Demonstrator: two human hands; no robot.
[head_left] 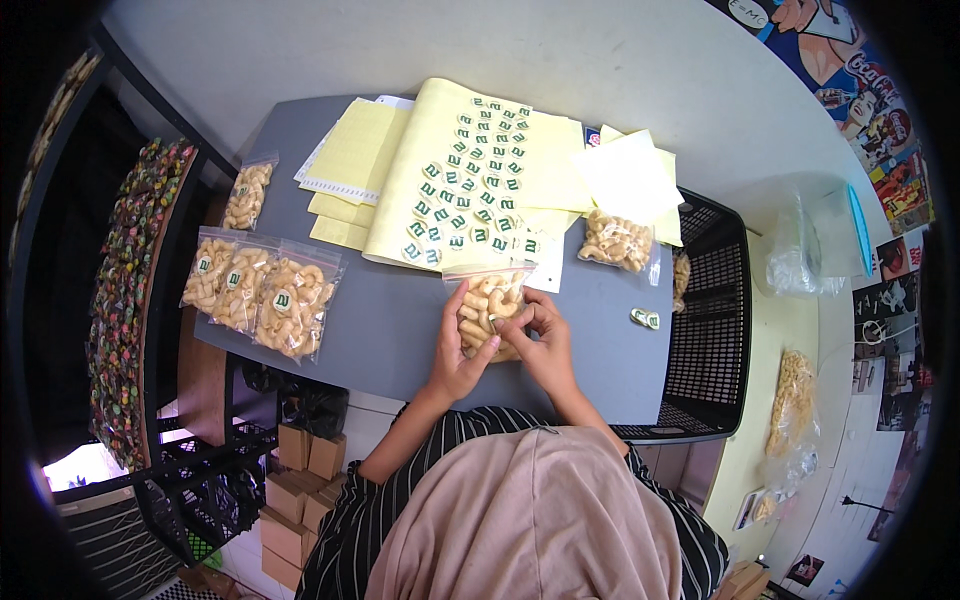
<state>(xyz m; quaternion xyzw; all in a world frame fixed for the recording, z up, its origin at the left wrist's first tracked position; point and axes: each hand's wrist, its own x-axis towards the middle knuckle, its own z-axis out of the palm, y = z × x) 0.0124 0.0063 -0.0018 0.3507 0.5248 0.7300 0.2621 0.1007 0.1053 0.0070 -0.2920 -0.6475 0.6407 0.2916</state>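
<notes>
"Bag of curled snacks (490,295), where do we have it?"
"In front of us, over the grey table (400,320), near the yellow sheet (405,170) of round stickers (485,195)."
"And our fingers?"
"Our left hand (460,350) holds its left side, thumb across the front; our right hand (545,345) has thumb and forefinger close together against it, though we cannot tell whether they pinch anything"

My top (415,455) is black with white stripes, the table (620,330) is grey, and my yellow sheet (415,170) has green-and-white stickers (479,235)
</notes>
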